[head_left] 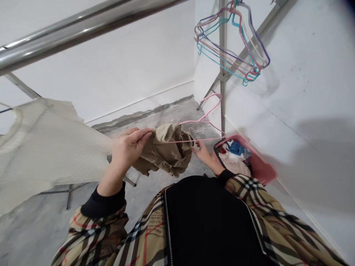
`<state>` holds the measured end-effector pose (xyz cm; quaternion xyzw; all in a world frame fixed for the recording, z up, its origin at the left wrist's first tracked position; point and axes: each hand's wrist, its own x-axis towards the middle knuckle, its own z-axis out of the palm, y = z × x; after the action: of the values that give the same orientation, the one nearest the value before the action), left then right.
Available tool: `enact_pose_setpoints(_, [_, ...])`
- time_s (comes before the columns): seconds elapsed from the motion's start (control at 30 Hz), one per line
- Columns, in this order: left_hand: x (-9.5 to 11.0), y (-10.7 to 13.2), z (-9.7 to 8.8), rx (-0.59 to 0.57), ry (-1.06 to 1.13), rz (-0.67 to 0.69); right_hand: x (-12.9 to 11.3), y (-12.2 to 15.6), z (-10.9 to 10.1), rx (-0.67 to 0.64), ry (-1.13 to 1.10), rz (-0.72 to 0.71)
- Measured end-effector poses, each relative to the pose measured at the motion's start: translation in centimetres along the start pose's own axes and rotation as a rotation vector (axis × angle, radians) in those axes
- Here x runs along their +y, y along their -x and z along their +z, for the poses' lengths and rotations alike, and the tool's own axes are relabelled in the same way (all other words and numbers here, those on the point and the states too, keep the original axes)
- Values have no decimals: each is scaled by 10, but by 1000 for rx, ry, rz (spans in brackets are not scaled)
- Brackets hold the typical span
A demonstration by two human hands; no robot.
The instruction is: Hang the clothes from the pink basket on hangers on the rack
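A bunched khaki garment point(169, 159) hangs in front of me, with a pink wire hanger point(203, 120) partly inside it. The hanger's hook points up and to the right, and its bottom bar crosses the opening of the cloth. My left hand point(126, 146) is closed, pinching the garment's upper left edge between thumb and fingers. At the garment's right edge, just below the hanger bar, my right hand point(203, 154) grips the cloth, its fingertips partly hidden behind it. Folds hide the garment's exact shape.
A cream garment point(52, 144) hangs on the left. Metal rails point(72, 35) cross overhead. Several coloured hangers point(230, 55) hang at upper right on the rack's post. Below them a pink basket point(263, 170) holds clothes, by the white wall.
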<state>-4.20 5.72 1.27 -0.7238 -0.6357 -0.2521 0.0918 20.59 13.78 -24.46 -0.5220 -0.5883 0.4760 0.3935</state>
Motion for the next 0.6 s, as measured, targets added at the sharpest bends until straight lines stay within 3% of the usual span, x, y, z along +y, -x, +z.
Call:
enact_pose_setpoints(0.1, [-1,1,-1,12,65,-6,-10,-17,8,-107,-108,-82])
enact_pose_setpoints(0.2, [-10,4,0,32,139,-64,-24,-23,2,-196,-133,-114])
enact_pose_setpoints(0.33, [-29,11,0,27,196,-214,-46,-15,-26,-242,-91,-98])
enact_pose_setpoints(0.43, [-38,15,-3,-2,210,-280,-77,4,-58,-317,68,-175])
enact_pose_setpoints(0.5, [-40,17,-4,-43,211,-268,-105,18,-79,-285,120,-302])
enact_pose_setpoints(0.6, [-37,18,-1,-146,234,-204,-143,29,-98,13,109,-504])
